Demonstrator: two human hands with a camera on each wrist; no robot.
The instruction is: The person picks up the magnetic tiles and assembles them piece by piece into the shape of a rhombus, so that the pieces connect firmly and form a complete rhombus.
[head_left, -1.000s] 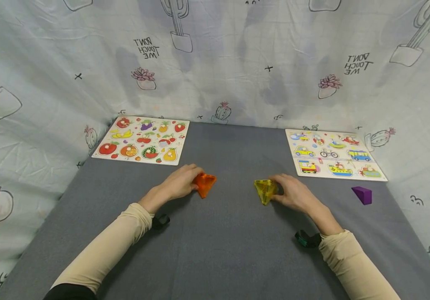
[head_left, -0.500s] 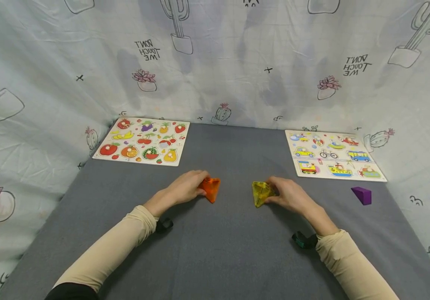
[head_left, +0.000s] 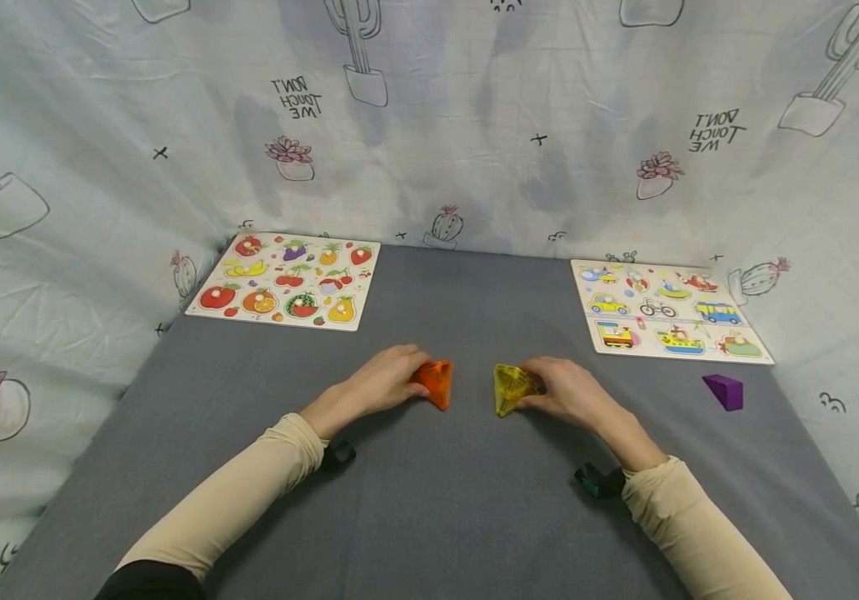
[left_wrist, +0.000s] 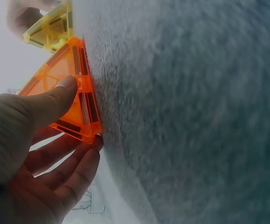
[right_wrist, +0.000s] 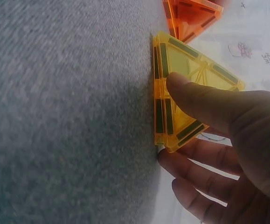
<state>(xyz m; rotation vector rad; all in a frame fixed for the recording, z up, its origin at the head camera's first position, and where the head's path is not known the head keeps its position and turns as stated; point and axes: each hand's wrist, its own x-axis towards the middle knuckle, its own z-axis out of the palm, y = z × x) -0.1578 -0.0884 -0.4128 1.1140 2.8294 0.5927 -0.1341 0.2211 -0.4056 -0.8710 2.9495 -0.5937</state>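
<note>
My left hand [head_left: 390,381] pinches a translucent orange pyramid of magnetic tiles [head_left: 439,385] between thumb and fingers. Across a narrow gap, my right hand [head_left: 570,390] grips a similar yellow pyramid of magnetic tiles [head_left: 507,390]. Both shapes sit low at the grey cloth, with dark magnet strips along their edges. In the left wrist view the thumb lies on a face of the orange pyramid [left_wrist: 55,70], with the yellow one beyond it. The right wrist view has the thumb pressed on the yellow pyramid [right_wrist: 183,60]; the fingers behind it are partly hidden.
A fruit puzzle board [head_left: 287,282] lies at the back left of the grey table [head_left: 429,517]. At the back right is a vehicle puzzle board [head_left: 669,310], with a purple block [head_left: 726,392] in front of it. A printed curtain [head_left: 474,125] hangs behind.
My left hand has moved right with the orange pyramid, and my right hand left with the yellow one. The gap between the two pyramids has narrowed. Boards and purple block stay put.
</note>
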